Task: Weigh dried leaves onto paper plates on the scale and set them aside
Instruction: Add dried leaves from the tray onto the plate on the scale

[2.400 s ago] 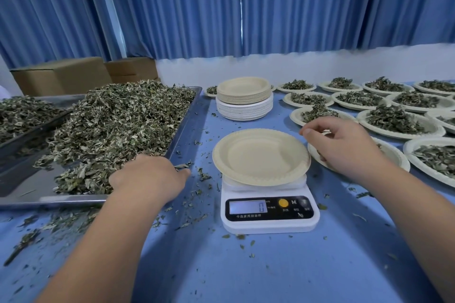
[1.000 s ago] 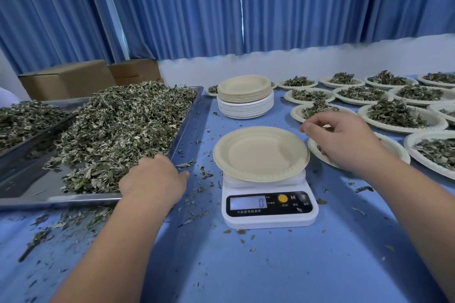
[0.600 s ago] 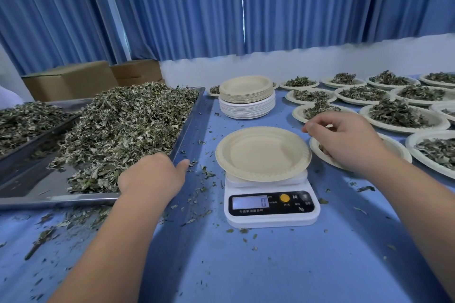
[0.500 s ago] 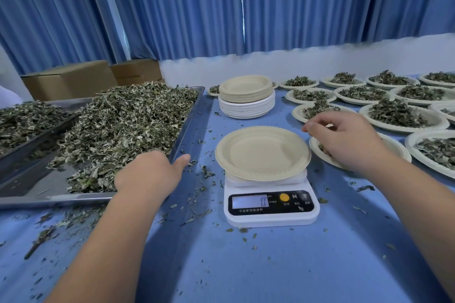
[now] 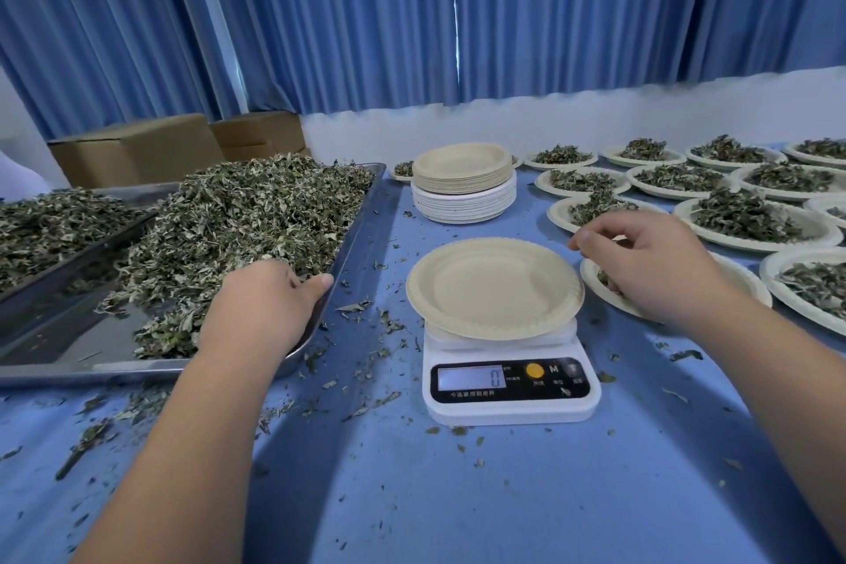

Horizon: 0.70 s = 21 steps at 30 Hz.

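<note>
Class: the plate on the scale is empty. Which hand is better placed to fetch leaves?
Probably left: the left hand touches the leaf pile in the tray; the right hand is over another plate.

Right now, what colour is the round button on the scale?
Yellow-orange button, head view.

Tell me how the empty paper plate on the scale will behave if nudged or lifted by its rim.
The paper plate overhangs the scale all round, so pressing its rim would probably tip it. It looks thin, like those in the stack, so it is likely light and easy to slide. Its crimped rim probably gives some stiffness.
</note>
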Available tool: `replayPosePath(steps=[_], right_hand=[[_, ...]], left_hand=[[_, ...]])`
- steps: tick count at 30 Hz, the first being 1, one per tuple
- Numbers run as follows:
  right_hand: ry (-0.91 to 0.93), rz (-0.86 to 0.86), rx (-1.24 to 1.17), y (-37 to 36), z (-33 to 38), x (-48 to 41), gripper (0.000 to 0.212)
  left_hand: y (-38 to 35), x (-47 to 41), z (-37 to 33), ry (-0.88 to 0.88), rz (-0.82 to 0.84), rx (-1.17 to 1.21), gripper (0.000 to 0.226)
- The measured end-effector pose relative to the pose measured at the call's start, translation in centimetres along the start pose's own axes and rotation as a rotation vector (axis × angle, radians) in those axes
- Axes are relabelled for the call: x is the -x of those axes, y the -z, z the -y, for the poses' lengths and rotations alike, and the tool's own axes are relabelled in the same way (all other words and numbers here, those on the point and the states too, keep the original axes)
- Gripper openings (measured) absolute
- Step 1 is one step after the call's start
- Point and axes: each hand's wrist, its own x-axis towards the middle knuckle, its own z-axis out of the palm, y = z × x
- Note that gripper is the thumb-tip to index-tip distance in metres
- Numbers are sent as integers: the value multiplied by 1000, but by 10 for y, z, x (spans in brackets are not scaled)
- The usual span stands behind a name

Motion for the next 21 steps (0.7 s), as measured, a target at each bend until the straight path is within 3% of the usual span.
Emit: replayPosePath(steps=[8, 21], right_hand=[[-9, 1, -18, 1, -2, 0, 22], [-28, 4, -40, 2, -6, -3, 23]], left_hand=[[12, 5, -3, -56, -381, 162, 43], [17, 8, -3, -154, -469, 263, 41]])
